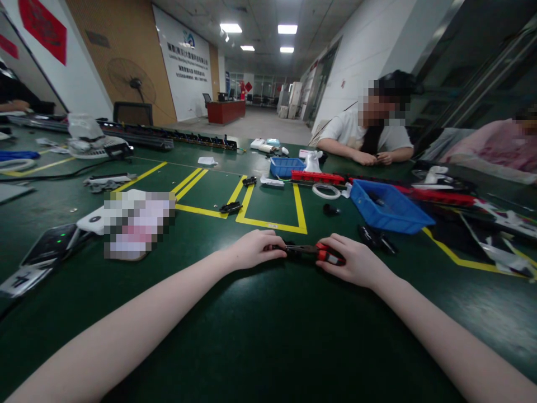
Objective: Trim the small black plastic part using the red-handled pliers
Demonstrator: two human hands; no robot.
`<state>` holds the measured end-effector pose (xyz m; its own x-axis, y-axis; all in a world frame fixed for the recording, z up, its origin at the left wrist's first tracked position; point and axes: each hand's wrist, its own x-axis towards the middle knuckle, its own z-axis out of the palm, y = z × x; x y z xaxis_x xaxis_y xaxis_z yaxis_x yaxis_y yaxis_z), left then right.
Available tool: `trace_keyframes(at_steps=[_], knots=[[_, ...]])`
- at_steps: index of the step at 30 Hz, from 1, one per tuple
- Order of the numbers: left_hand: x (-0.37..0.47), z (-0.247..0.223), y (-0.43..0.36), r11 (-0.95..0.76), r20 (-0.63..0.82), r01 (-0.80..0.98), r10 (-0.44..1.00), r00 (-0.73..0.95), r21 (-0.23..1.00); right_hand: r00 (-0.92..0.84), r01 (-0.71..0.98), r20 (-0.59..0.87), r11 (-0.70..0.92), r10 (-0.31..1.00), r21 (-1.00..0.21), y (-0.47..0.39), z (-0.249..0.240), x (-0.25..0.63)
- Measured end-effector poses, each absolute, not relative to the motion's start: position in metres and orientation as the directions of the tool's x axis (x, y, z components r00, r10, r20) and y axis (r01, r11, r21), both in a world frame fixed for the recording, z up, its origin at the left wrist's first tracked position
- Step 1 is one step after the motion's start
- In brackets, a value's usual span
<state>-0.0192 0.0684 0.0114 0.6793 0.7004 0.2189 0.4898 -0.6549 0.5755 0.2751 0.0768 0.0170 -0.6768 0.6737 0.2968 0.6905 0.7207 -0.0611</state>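
Red-handled pliers [305, 249] lie in the grip of my right hand [350, 260], with their jaws pointing left. My left hand [255, 249] pinches a small black part [278, 247] at the tip of the jaws. Both hands are just above the green table [268, 336], in front of the yellow tape rectangle. The exact shape of the black part is hidden by my fingers.
Black pieces [230, 207] lie by the yellow tape. A blue bin [390, 210] stands to the right, black parts [377, 239] before it. A smaller blue bin [287, 166] is farther back. A phone [140, 226] lies left. People sit across the table at the right.
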Motion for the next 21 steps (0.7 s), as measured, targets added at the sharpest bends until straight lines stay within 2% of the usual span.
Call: trace_keyframes(at_steps=[7, 21], knots=[[-0.0191, 0.0131, 0.0691, -0.615, 0.180, 0.489, 0.717, 0.674, 0.619, -0.673, 0.698, 0.227, 0.706, 0.703, -0.120, 0.0804, 0.0224, 0.2785], [-0.0208, 0.0100, 0.0703, -0.623, 0.206, 0.485, 0.719, 0.664, 0.613, -0.656, 0.708, 0.240, 0.693, 0.716, -0.132, 0.0773, 0.0197, 0.2747]])
